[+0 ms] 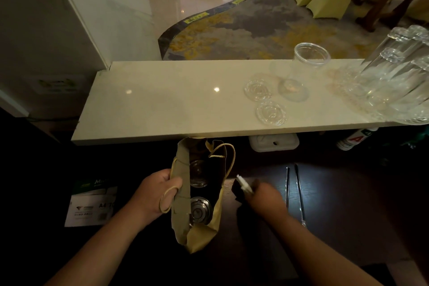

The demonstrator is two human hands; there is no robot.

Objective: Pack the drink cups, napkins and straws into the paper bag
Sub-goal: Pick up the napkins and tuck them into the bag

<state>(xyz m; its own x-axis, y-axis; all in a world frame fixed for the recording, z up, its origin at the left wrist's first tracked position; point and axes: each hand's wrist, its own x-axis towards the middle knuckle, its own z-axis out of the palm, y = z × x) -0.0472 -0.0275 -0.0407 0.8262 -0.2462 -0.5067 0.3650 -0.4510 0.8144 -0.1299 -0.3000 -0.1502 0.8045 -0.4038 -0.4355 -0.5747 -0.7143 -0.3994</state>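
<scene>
A brown paper bag (182, 193) stands open on the dark lower counter, with two lidded clear drink cups (200, 210) inside, one behind the other. My left hand (157, 193) grips the bag's left wall, its handle loop around my thumb. Just right of the bag, my right hand (264, 195) is closed on a dark napkin (238, 189) and a small white item. Two wrapped straws (299, 193) lie on the counter to the right of that hand. One open clear cup (306, 62) stands on the pale upper ledge, with two loose lids (270, 112) beside it.
Stacks of clear cups (399, 86) lie at the ledge's right end. The pale ledge (151, 100) runs across above the bag. A white box (274, 143) and a can (352, 140) sit under it. A paper ream pack (91, 204) is at the left.
</scene>
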